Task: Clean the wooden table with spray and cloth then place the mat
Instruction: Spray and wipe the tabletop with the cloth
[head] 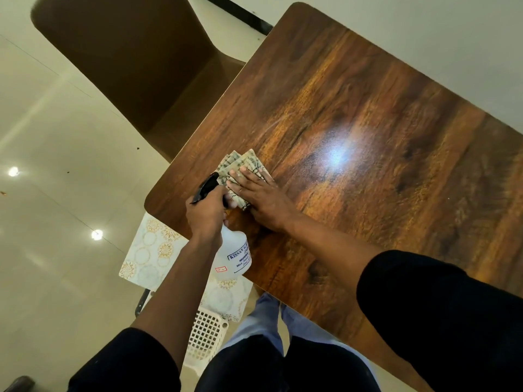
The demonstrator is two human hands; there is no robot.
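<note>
Two hands at work: the left hand (205,212) grips the neck of the spray bottle (233,257), fingers curled round it by the black trigger; the right hand (259,192) lies flat, fingers straight, pressing the cloth (236,168) onto the bench (368,108).
Step in hand: by my reading, the wiping stage, at the bench corner nearest the left hand.
Cloth: a folded, pale patterned rag, under the right hand's fingers, its far edge poking out beyond the fingertips.
Bottle: translucent white with a printed label, held tilted just beside the right hand, its base hanging past the bench edge.
Bench surface: dark glossy wood grain, with a bright glare beyond the right hand.
Mat: a white mat (150,250) with gold medallions lies below the left forearm, off the bench, not yet placed.
Next move: likely sweeping the cloth outward across the unwiped far side; the bottle needs setting down before the mat can be lifted.
</note>
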